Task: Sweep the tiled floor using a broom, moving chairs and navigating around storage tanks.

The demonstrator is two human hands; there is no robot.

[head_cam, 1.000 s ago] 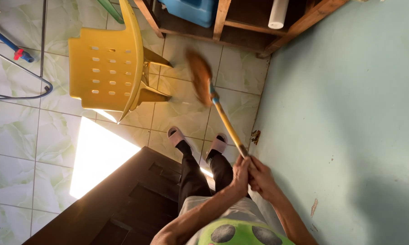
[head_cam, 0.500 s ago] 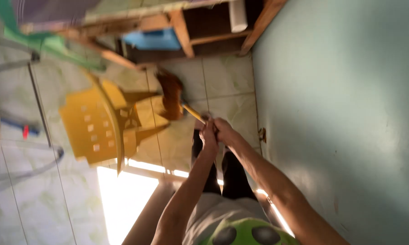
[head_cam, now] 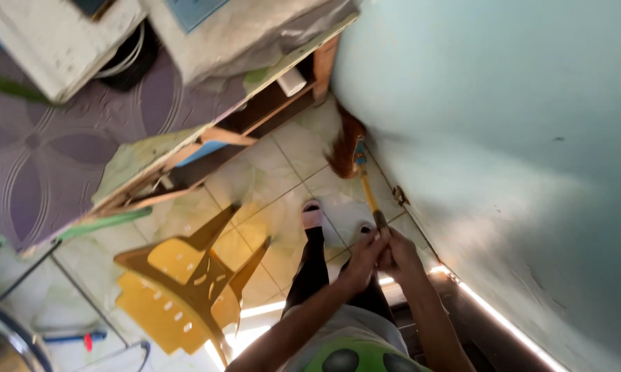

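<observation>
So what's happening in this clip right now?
A person stands on a tiled floor beside a pale green wall. Both hands, left hand and right hand, grip a yellow-handled broom. Its brown bristles reach the floor near the wall, by a wooden table. A yellow plastic chair lies tipped over nearby.

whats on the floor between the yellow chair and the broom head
Head view: bare floor tiles and the person's slippered foot lie between the tipped yellow chair and broom head.
</observation>
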